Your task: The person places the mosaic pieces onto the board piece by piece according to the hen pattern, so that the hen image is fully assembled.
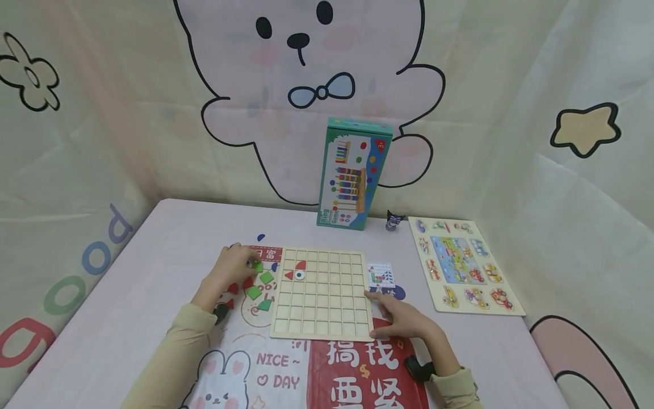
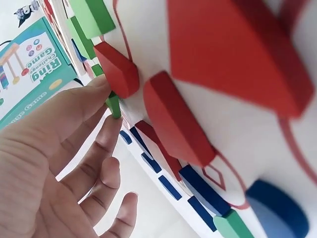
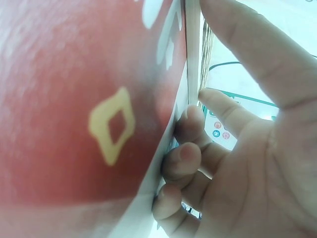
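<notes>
Here's the right hand (image 1: 406,321), fingers relaxed against the board's (image 1: 327,311) 4 o'clock edge, seemingly steadying it; at 10, the left hand (image 1: 232,267) pinches 1 small green block (image 2: 114,105), fingertips probably suiting its size.

My head feed gives me a green game box (image 1: 354,176) standing on the table (image 1: 189,230). Just right of the box I see a small dark figurine (image 1: 392,221); farther right lies a picture puzzle board (image 1: 462,267). Behind the box hangs pale cloth (image 1: 133,142) printed with a bear (image 1: 317,122), with a star (image 1: 586,129) well right of the box and a flower (image 1: 32,76) well left.
</notes>
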`<state>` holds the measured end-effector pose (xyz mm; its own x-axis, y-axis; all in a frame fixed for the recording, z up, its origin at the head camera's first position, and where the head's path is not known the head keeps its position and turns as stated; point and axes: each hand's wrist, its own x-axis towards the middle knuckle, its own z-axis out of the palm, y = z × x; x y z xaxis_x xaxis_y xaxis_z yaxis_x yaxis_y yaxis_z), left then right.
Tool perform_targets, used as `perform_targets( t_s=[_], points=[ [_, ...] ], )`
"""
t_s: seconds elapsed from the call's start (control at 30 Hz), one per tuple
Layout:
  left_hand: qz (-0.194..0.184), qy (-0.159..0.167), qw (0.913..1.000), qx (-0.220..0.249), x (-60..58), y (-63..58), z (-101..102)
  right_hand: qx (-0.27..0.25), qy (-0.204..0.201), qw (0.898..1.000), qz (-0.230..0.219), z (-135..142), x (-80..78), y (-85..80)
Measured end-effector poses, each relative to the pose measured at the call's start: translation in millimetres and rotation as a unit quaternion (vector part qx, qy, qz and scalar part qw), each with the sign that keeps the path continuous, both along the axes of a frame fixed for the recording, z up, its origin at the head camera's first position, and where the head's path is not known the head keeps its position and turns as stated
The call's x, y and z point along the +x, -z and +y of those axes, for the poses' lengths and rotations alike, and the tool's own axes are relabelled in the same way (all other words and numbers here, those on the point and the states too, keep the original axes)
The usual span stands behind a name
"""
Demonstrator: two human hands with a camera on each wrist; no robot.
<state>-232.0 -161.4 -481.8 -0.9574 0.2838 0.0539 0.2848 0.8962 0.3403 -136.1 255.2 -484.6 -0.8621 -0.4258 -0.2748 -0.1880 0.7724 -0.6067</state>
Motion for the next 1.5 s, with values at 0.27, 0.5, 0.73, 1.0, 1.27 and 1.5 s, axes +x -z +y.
perform_targets(
  t_s=[0.27, 0.5, 0.73, 1.0, 1.27, 1.5],
  points=[
    [0.009, -0.006, 0.9998, 0.015, 5.8, -3.9, 4.1, -0.003, 0.003, 1.0, -0.001, 0.2, 1.8, 0.0],
    [0.011, -0.001, 0.9994, 0.032, 9.8, -7.5, 10.0, 0.001, 0.006, 1.0, -0.005, 0.7, 2.6, 1.0],
    [0.009, 0.013, 0.9989, 0.044, 15.7, -11.8, 19.4, -0.005, 0.003, 1.0, -0.002, 1.0, 2.5, 1.0],
    [0.021, 0.026, 0.9985, 0.043, 19.5, -8.6, 29.7, 0.005, -0.009, 1.0, 0.008, 1.5, 1.0, 3.6],
    [0.017, 0.043, 0.9987, 0.023, 25.7, -7.6, 41.6, 0.004, -0.005, 1.0, 0.005, 1.5, 0.3, 4.0],
    [0.007, 0.057, 0.9975, 0.041, 27.6, -6.8, 50.0, 0.0, -0.008, 1.0, 0.007, 1.8, -1.1, 4.5]
  ],
)
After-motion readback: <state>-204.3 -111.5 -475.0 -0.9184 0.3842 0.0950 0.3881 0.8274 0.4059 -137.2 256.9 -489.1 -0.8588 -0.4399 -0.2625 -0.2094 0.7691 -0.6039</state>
